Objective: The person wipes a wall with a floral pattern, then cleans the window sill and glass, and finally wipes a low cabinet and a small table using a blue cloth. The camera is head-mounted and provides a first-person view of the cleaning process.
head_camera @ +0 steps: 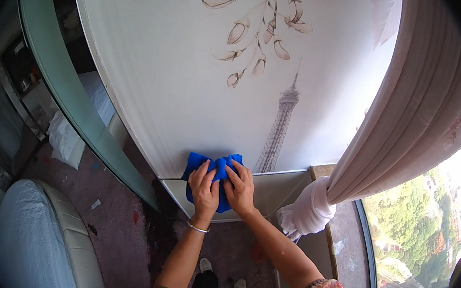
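Note:
Both my hands press a blue cloth (224, 196) against the lower part of a white wall panel (168, 94). My left hand (205, 188), with a bangle at the wrist, lies on the left half of the cloth. Beside it, my right hand (242, 188) has its fingers spread over the bunched right part. The cloth overlaps the seam between the panel and a pale lower section (270, 191). Printed on the panel are a branch with buds (264, 32) and a lattice tower (281, 126), which stands just right of my hands.
A knotted pale curtain (405, 108) hangs at the right, before a window (412, 229) and a stone sill (351, 243). At left are a green-edged glass partition (62, 82) and a padded seat (82, 251) with a plastic-like cover. Scraps lie on the stained floor (120, 212).

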